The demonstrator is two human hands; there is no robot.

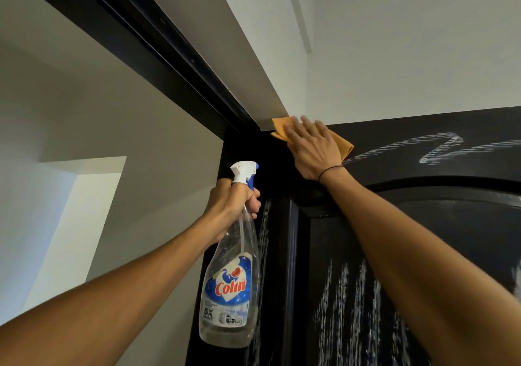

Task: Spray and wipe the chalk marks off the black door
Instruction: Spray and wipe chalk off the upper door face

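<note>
We saw the right hand (311,147) laid flat, fingers straight and slightly spread, pressing an orange cloth (342,147) against the top left corner of the black door (423,253); the cloth's upper edge touched the line where the door met the white wall (394,69) and the pale soffit (239,55) overhead. Just right of the cloth a wavy chalk line (439,148) ran along the door's top rail toward the picture's right edge, with open black surface around it. Below the arched moulding (451,182), vertical chalk strokes (346,303) covered the panel, and more chalk showed on the door's narrow left edge. The left hand (234,205) gripped the neck of a clear spray bottle (231,281), fingers curled round it beneath the white and blue trigger head, nozzle toward the door. The bottle hung beside the dark door frame (141,55), apart from the cloth.
</note>
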